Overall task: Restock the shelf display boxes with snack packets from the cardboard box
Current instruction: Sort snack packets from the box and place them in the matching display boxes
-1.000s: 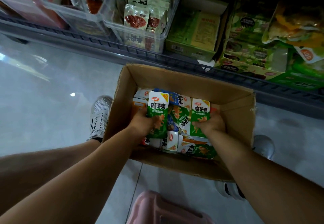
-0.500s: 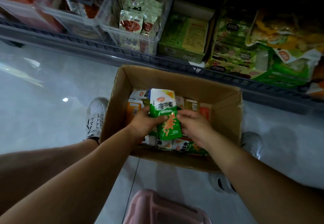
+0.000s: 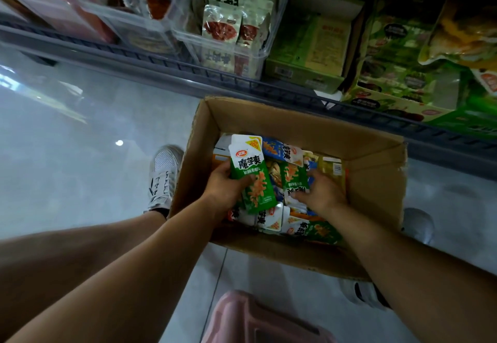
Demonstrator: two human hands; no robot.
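Note:
An open cardboard box point(image 3: 376, 165) stands on the floor below the shelf, holding several green, blue and white snack packets. My left hand point(image 3: 224, 185) grips a small stack of green packets point(image 3: 251, 173), held upright over the box's left half. My right hand point(image 3: 321, 190) reaches down among the loose packets in the box's middle, its fingers pinching another green packet point(image 3: 293, 176). On the shelf behind stand a green display box point(image 3: 309, 47) and a clear bin point(image 3: 231, 22) with pale packets.
More green display boxes and bagged snacks point(image 3: 419, 65) fill the shelf's right end; clear bins with red packets point(image 3: 88, 1) sit at the left. A grey shelf rail point(image 3: 166, 65) runs in front. My white shoes point(image 3: 162, 174) flank the box. A pink stool point(image 3: 258, 321) is under me.
My right hand has left the stack in my left hand and dropped back into the box onto another green packet. The left hand still holds its stack, tilted slightly.

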